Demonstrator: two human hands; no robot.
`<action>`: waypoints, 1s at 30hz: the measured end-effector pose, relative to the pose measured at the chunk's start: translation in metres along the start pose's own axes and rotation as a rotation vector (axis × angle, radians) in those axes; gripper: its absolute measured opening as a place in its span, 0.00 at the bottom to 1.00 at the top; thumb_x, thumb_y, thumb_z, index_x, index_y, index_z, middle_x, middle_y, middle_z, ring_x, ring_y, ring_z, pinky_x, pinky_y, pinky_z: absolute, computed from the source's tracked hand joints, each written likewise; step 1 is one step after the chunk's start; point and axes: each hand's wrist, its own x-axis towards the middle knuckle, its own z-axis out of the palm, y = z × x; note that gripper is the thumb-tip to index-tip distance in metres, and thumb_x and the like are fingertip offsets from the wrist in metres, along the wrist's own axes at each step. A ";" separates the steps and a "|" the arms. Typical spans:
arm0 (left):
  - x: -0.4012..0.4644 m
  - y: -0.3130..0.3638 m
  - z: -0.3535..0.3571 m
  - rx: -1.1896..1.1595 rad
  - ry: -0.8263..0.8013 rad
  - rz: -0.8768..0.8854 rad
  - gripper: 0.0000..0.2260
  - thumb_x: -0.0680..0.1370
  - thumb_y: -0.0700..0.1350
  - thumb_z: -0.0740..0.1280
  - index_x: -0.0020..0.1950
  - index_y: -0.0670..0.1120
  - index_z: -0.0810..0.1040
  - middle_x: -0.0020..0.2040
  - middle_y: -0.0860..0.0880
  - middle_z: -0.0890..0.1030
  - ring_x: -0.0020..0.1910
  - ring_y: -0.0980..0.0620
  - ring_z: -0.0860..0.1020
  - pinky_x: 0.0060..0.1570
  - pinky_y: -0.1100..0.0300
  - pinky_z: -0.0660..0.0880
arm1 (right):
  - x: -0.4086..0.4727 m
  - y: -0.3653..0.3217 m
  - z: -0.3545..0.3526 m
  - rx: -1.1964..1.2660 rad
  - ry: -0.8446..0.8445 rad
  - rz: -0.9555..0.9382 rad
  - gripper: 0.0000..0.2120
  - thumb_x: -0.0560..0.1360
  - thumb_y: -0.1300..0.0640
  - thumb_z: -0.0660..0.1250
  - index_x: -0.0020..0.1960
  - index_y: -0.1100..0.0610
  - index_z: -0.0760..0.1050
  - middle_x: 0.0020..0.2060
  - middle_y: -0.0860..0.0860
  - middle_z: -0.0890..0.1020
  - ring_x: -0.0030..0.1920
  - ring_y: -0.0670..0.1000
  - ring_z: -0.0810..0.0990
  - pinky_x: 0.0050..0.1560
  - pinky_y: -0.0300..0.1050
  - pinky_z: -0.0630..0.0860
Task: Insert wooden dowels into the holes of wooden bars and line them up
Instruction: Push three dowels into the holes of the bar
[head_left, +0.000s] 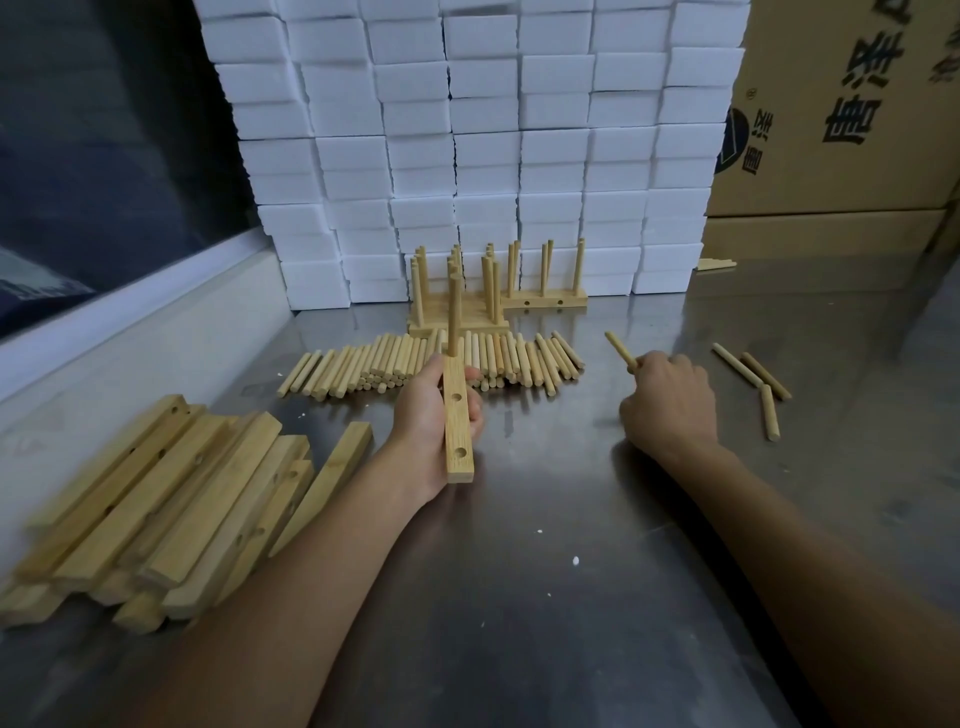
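My left hand (428, 415) grips a wooden bar (458, 431) held lengthwise above the table. One dowel (454, 317) stands upright in the bar's far hole; two nearer holes show open. My right hand (670, 402) holds a single dowel (620, 349) that sticks out to the upper left of the fist. A row of loose dowels (431, 364) lies on the metal table just beyond my left hand. Finished bars with upright dowels (493, 291) stand lined up at the back. A pile of bare bars (166, 509) lies at the left.
Three stray dowels (756, 376) lie to the right of my right hand. A wall of stacked white foam blocks (467, 145) closes the back. Cardboard boxes (841, 119) stand at the back right. A white ledge (130, 332) runs along the table's left side.
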 end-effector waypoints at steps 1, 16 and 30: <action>0.000 0.000 0.000 -0.001 0.000 0.000 0.19 0.85 0.51 0.53 0.46 0.39 0.75 0.29 0.46 0.69 0.20 0.55 0.66 0.18 0.64 0.64 | 0.000 -0.003 0.000 0.040 0.012 -0.022 0.11 0.79 0.63 0.64 0.61 0.60 0.73 0.53 0.58 0.76 0.53 0.58 0.74 0.54 0.53 0.75; 0.002 -0.002 -0.001 0.044 -0.014 0.036 0.19 0.85 0.51 0.53 0.47 0.39 0.75 0.27 0.46 0.70 0.20 0.54 0.66 0.18 0.64 0.63 | -0.015 -0.019 0.008 0.672 0.138 -0.135 0.32 0.74 0.28 0.57 0.34 0.58 0.67 0.29 0.51 0.69 0.31 0.48 0.67 0.34 0.47 0.67; 0.001 -0.001 -0.001 0.052 -0.017 0.030 0.20 0.85 0.51 0.52 0.47 0.39 0.75 0.26 0.46 0.70 0.19 0.54 0.66 0.18 0.63 0.63 | -0.013 -0.019 0.011 0.631 0.125 -0.144 0.23 0.77 0.39 0.65 0.37 0.58 0.78 0.29 0.54 0.78 0.31 0.52 0.75 0.35 0.47 0.74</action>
